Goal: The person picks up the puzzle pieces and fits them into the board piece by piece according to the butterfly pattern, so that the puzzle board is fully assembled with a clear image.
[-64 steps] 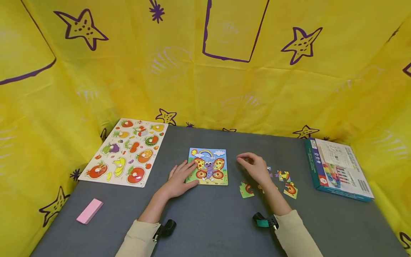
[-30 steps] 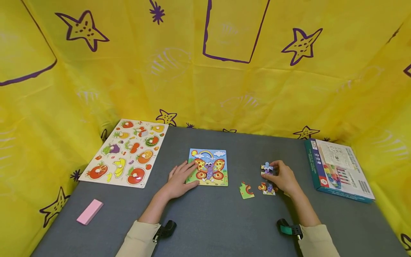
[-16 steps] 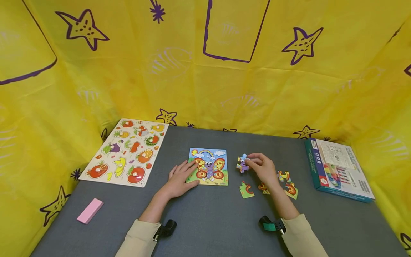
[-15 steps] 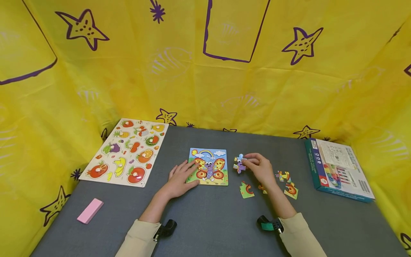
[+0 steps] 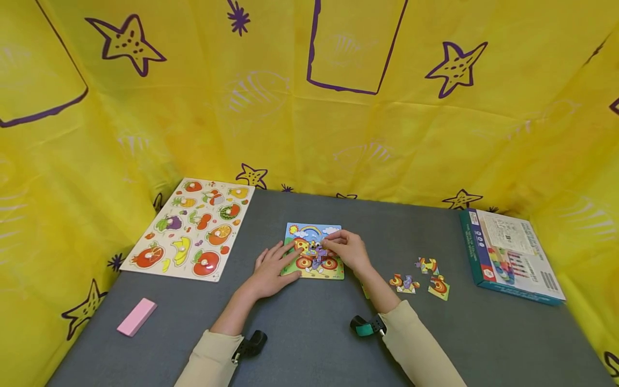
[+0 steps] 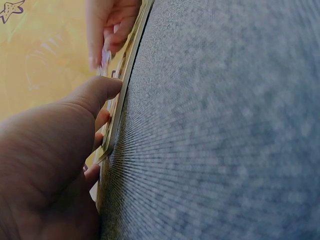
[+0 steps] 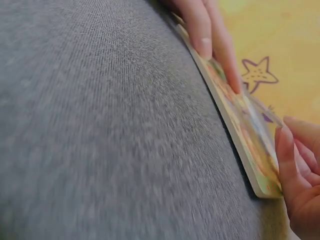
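Observation:
A square butterfly puzzle board (image 5: pixel 309 232) lies mid-table. My left hand (image 5: pixel 272 270) rests on its left side, fingers spread over the picture and thumb along the lower left edge. My right hand (image 5: pixel 349 250) pinches a purple and yellow puzzle piece (image 5: pixel 317 250) between thumb and fingertips, over the butterfly's body. In the right wrist view, the piece is held tilted near the surface of the board (image 7: pixel 259 182); whether it touches cannot be told. Loose pieces lie to the right: one with purple body and feet (image 5: pixel 405 284), a yellow one (image 5: pixel 427 265) and an orange-winged one (image 5: pixel 438 288).
A green piece (image 5: pixel 365 291) is mostly hidden under my right forearm. A fruit peg board (image 5: pixel 220 271) lies at the back left, with a pink block (image 5: pixel 137 317) in front of it. At the right stands a flat box (image 5: pixel 512 258). A yellow curtain (image 5: pixel 271 129) hangs behind.
My right hand took the purple piece from among the loose ones and carried it left, now over the board. The left hand has stayed on the board.

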A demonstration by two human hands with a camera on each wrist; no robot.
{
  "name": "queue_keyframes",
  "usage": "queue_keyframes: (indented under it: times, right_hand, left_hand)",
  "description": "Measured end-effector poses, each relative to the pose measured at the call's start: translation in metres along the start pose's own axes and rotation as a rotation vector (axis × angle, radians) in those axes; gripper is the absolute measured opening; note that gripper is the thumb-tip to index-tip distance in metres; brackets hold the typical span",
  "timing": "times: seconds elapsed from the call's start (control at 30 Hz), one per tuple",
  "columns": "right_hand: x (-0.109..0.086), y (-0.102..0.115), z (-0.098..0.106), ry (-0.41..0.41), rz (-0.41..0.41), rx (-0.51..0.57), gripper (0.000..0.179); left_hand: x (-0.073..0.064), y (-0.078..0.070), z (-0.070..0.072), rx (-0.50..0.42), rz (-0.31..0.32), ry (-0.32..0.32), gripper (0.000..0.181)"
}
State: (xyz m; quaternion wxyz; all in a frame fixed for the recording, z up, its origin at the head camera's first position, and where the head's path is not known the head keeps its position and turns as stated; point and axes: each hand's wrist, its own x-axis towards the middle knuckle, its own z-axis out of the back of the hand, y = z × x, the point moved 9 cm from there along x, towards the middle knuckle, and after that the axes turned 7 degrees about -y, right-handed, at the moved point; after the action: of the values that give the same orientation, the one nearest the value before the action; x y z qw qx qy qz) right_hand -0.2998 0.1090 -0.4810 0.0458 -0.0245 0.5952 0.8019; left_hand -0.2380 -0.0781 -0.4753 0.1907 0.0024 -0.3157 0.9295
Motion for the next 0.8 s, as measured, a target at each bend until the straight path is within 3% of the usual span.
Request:
queue_keyframes:
  times: [0.43, 0.8]
  right_hand:
    - [0.007, 0.013, -0.018, 0.011, 0.127, -0.216, 0.017]
    - [0.007, 0.016, -0.020, 0.004, 0.155, -0.278, 0.016]
  left_hand:
    - [0.000, -0.002, -0.002, 0.023, -0.005, 0.023, 0.056]
    - [-0.001, -0.004, -0.003, 0.055, -0.008, 0.055, 0.050]
